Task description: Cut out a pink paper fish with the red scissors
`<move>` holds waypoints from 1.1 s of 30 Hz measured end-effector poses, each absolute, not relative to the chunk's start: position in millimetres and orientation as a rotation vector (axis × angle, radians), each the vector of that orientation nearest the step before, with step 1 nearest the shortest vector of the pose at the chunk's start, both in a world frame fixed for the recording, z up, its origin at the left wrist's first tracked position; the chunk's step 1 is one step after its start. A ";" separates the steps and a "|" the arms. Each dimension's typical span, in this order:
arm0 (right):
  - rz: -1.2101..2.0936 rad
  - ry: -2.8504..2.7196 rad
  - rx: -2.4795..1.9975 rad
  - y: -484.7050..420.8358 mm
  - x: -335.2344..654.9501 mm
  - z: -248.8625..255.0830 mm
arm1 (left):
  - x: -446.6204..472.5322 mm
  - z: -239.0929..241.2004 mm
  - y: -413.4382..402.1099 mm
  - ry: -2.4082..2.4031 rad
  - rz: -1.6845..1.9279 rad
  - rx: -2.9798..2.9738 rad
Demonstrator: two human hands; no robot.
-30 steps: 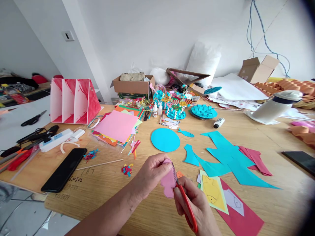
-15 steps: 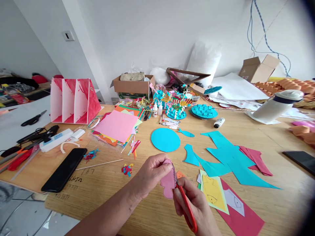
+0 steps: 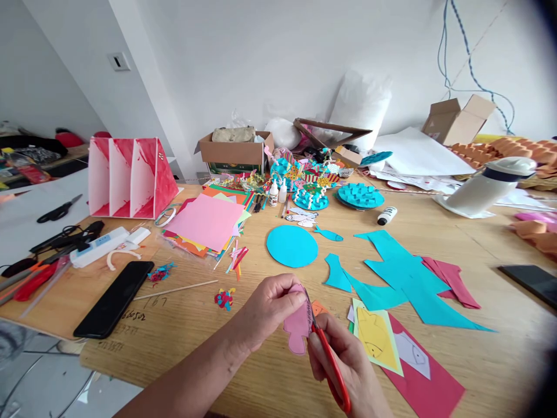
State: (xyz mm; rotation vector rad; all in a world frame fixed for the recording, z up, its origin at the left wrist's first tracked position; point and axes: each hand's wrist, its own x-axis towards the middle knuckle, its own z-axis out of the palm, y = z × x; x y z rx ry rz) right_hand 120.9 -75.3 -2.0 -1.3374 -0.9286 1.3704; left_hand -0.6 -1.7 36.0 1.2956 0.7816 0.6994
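Between the thumb and fingers of my left hand (image 3: 278, 299) is the top of a pink paper cutout (image 3: 297, 331), shaped like a fish with its tail downward. Small cuts run along its right edge. My right hand (image 3: 342, 354) grips red-handled scissors (image 3: 333, 371), their blades at that fringed edge near my left thumb. To the right lies a yellow paper with a drawn fish (image 3: 372, 337), on a red sheet (image 3: 439, 389) beside a pale fish drawing (image 3: 412, 355). An orange paper piece (image 3: 319, 307) shows partly behind my right hand.
Ahead lie a blue paper circle (image 3: 291, 247), blue scraps (image 3: 409, 278) and a small blue fish (image 3: 329, 234). Stacked coloured paper (image 3: 209, 223), a black phone (image 3: 114, 299) and a wooden stick (image 3: 176, 289) are leftward. A white flask (image 3: 491, 188) stands at right.
The scissors and my right hand have shifted very slightly; the pink cutout stays in my left fingers. The whole view has moved a little.
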 end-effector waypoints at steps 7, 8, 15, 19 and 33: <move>1.363 -0.956 -1.361 -76.7 121.5 -5.4 | -1.8 36.2 -1.7 0.758 0.679 1.310; 1.361 -0.960 -1.373 -76.9 121.5 -5.4 | -1.9 36.4 -1.6 0.758 0.681 1.312; 1.349 -0.994 -1.424 -78.4 122.1 -4.2 | -2.8 37.1 -2.1 0.766 0.663 1.326; 1.341 -1.010 -1.425 -79.3 123.0 -5.1 | -2.9 36.8 -2.8 0.770 0.663 1.327; 1.325 -1.040 -1.403 -81.3 123.6 -7.8 | -3.4 36.2 -5.1 0.822 0.681 1.372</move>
